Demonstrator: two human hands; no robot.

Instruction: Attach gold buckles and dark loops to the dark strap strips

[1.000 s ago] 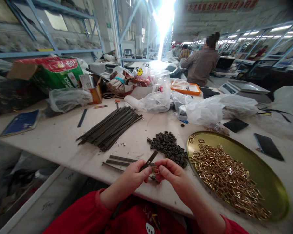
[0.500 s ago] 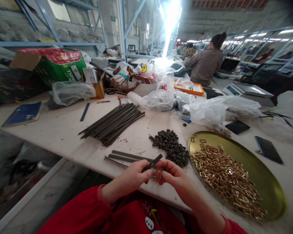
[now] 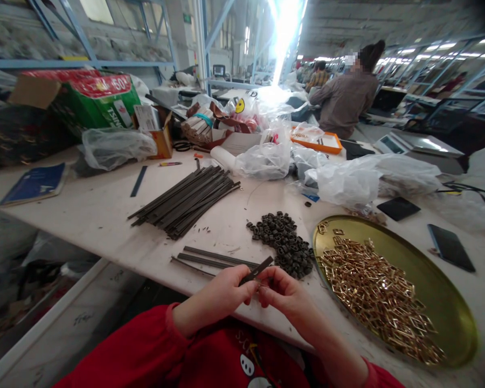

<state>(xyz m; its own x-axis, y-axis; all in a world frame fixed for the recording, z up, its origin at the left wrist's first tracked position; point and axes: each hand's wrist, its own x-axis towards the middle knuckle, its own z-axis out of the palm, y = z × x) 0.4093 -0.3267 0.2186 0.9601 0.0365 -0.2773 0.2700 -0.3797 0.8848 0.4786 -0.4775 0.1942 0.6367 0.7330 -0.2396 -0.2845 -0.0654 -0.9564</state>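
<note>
A dark strap strip (image 3: pixel 259 269) is pinched in my left hand (image 3: pixel 231 291), its free end pointing up and right. My right hand (image 3: pixel 282 291) is closed at the fingertips, touching my left fingers over a small gold buckle that is now mostly hidden. Just beyond my hands lies a heap of small black loops (image 3: pixel 285 242). To the right stands a round gold tray (image 3: pixel 440 291) with a pile of gold buckles (image 3: pixel 375 296) in it. A few loose dark strips (image 3: pixel 206 261) lie left of my hands.
A large bundle of dark strips (image 3: pixel 186 202) lies further back. Plastic bags (image 3: pixel 343 180), an orange box lid (image 3: pixel 317 141), a green carton (image 3: pixel 101 102) and a blue booklet (image 3: pixel 34 184) surround the work area. A phone (image 3: pixel 450 248) lies right. A person (image 3: pixel 343 102) is beyond the table.
The gold buckle, plainly visible between my fingers before, is now mostly covered by them. My hands stay close together, with the strip tilted much as before. The view has shifted slightly.
</note>
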